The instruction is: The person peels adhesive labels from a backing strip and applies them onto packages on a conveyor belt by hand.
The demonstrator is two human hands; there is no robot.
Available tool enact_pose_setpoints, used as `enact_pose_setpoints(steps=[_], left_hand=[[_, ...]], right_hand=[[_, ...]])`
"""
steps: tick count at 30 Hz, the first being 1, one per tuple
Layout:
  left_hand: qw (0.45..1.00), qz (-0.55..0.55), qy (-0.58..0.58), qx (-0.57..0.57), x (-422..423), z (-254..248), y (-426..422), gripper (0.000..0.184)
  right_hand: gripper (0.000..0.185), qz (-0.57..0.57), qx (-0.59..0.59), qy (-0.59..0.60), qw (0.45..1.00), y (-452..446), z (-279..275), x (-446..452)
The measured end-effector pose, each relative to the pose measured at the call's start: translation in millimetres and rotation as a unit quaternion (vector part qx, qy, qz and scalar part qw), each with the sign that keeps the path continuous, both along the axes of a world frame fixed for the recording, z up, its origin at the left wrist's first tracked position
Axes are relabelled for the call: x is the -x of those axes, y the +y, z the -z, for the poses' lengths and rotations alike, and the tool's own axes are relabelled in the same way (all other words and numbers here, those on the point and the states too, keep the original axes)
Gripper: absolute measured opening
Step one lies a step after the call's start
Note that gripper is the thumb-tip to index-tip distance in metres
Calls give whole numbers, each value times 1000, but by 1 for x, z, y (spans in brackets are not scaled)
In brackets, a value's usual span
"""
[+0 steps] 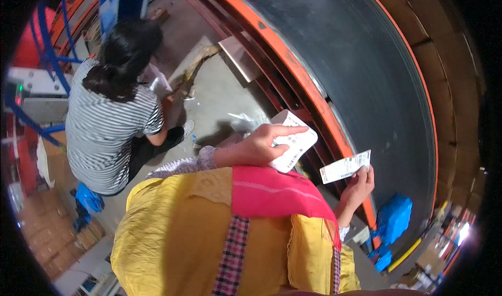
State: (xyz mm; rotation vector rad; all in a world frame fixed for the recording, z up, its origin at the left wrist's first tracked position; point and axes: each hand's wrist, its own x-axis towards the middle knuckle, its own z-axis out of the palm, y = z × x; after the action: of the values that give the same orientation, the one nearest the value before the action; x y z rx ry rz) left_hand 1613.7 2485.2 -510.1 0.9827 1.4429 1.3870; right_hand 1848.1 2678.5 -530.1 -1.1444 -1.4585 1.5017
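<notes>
My left hand (261, 143) is closed around a thick white bundle of printed barcode labels (299, 145), with the index finger lying across its face and the thumb below. Its rounded edges show, but whether it is a roll or a folded stack I cannot tell. Off to the right, my right hand (357, 189) pinches a single white barcode label (344, 167) by its lower right corner. The label is held apart from the bundle, close to the orange edge of the conveyor.
A black conveyor belt (361, 60) with an orange rail (282, 50) curves along the right, with cardboard boxes (444, 87) beyond. A blue plastic bag (395, 217) lies at its near end. On the left a person in a striped shirt (112, 123) crouches, holding clear plastic.
</notes>
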Motion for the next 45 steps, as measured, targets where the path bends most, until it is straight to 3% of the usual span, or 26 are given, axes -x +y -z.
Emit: enact_pose_setpoints(steps=[3,5,7,9,13,14,16,18,20,21,22,25,26,29,30,33,34,37,38,39,40,41,42,43,44,45], left_hand=[[986,27,165,23,-3,3,13,50],[986,-3,-165,-14,-16,19,18,48],[992,20,115,49,-10,5,28,48],[996,8,88,-6,-15,12,29,48],[997,7,-79,9,-37,-7,49,45],[995,12,-100,0,-38,-3,52,45],[993,6,-120,0,-46,-7,52,45],[993,17,-115,-17,-48,-4,57,46],[997,34,-75,-6,-46,-8,59,47],[995,31,-96,1,-46,-7,56,48],[993,26,-118,6,-47,-5,56,48],[992,9,-124,9,-40,3,49,48],[992,7,-123,0,-37,5,47,48],[994,-5,-110,-14,-29,11,38,48],[994,-12,-109,-20,-27,14,34,48],[994,-31,-100,-15,-20,16,24,48],[996,-34,-83,-11,-16,18,19,48],[995,-32,89,-43,5,21,13,45],[999,-27,-29,30,9,41,4,45],[975,1,-221,-29,9,41,-2,45],[976,-1,-215,-26,7,37,-1,48],[998,43,-20,-45,21,44,0,50],[997,-16,8,-78,16,43,-1,52],[978,-72,89,-174,14,43,4,49],[987,-63,89,-118,17,37,0,47],[993,-46,88,-64,19,26,-5,45]], right_hand=[[15,80,8,-5,997,8,14,-22],[22,80,-34,-109,990,18,38,-56],[23,114,-54,-54,991,11,19,-43],[21,155,-71,-49,984,13,34,-54],[22,282,-65,-32,957,26,10,-91],[25,312,-73,-117,940,39,22,-116],[30,387,-144,-6,911,72,34,-152],[32,437,-175,-52,881,110,25,-178],[37,504,-190,-263,801,159,28,-198],[37,525,-232,-226,787,177,27,-195],[39,546,-214,-274,762,188,18,-188],[49,510,-221,-425,715,222,51,-192],[59,473,-191,-430,745,211,37,-172],[65,464,-226,-496,698,176,4,-110],[67,458,-228,-605,610,166,-1,-94],[65,205,-421,-625,624,178,8,-88],[61,130,-401,-563,711,199,36,-89],[67,133,-327,-650,673,196,47,-22],[68,74,-322,-617,715,190,39,2],[70,4,-311,-584,750,186,35,19],[71,-22,-346,-553,758,182,40,23],[69,-43,-413,-534,736,197,66,11],[67,-57,-440,-527,724,204,83,-2],[68,-82,-409,-492,764,198,72,-9],[69,-78,-393,-596,696,192,69,-19],[70,-75,-399,-613,677,194,72,-32]])
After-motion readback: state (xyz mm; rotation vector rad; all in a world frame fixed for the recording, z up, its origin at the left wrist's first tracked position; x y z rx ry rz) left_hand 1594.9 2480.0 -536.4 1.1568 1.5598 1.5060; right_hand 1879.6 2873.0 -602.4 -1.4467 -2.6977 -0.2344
